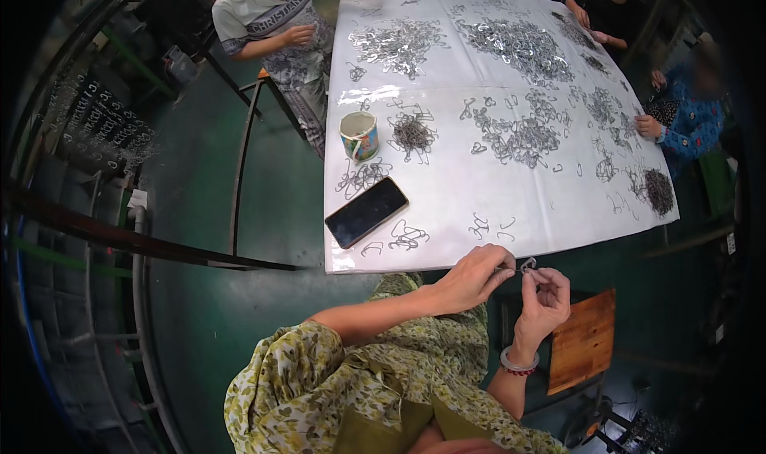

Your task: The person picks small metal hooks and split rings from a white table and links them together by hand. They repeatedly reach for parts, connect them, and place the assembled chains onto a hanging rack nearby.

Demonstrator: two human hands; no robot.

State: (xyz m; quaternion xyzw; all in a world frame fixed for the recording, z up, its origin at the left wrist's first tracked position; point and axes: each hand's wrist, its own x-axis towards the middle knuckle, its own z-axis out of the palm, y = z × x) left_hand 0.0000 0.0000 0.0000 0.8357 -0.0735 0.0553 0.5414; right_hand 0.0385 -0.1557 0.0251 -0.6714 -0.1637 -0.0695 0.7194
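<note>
Just off the near edge of the white-covered table, my two hands meet fingertip to fingertip. My left hand [476,277] is closed in a pinch on one end of a small bent metal piece. Thumb and fingers of my right hand [546,301] are closed on a small metal hook [528,266], which shows between the two hands. Whether both hands grip one piece or two linked ones is too small to tell. Nearest to them on the table lie a few loose wire hooks [479,227], and further left a small group of wire hooks [408,236].
A dark phone [367,213] and a patterned paper bucket [360,139] stand at the left of the white table [447,184]. Piles of metal hooks [519,135] spread across it. Several people sit or stand around the far and right edges. A wooden stool [584,342] is at my right.
</note>
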